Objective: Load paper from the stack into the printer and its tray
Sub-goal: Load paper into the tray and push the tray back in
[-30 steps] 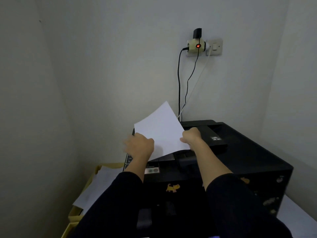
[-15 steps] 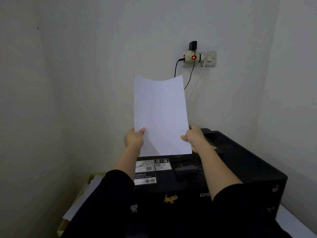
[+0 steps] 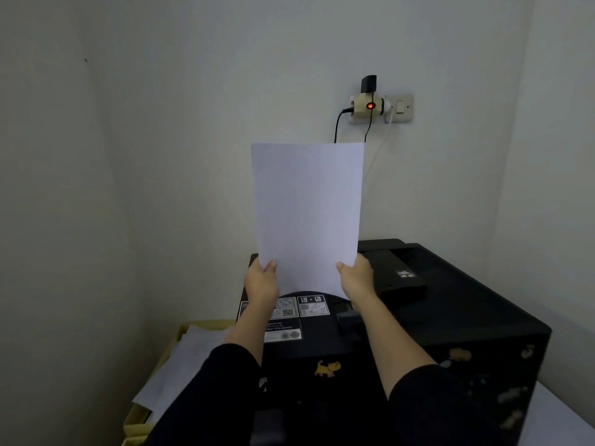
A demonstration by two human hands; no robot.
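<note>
I hold a white sheet of paper (image 3: 307, 214) upright above the back of the black printer (image 3: 450, 317). My left hand (image 3: 262, 283) grips its lower left corner and my right hand (image 3: 355, 276) grips its lower right corner. The sheet's bottom edge hangs just above the printer's rear feed area with white instruction labels (image 3: 297, 309). The paper stack (image 3: 183, 368) lies in a yellow box (image 3: 135, 423) to the left of the printer, partly hidden by my left sleeve.
Walls close in on the left, back and right. A wall socket with an adapter and red light (image 3: 370, 106) sits above the printer, with cables (image 3: 336, 130) hanging down behind the sheet. A white surface (image 3: 553, 420) shows at the lower right.
The sheet went from tilted low over the printer to upright and straight. Both hands keep their grip on its lower corners.
</note>
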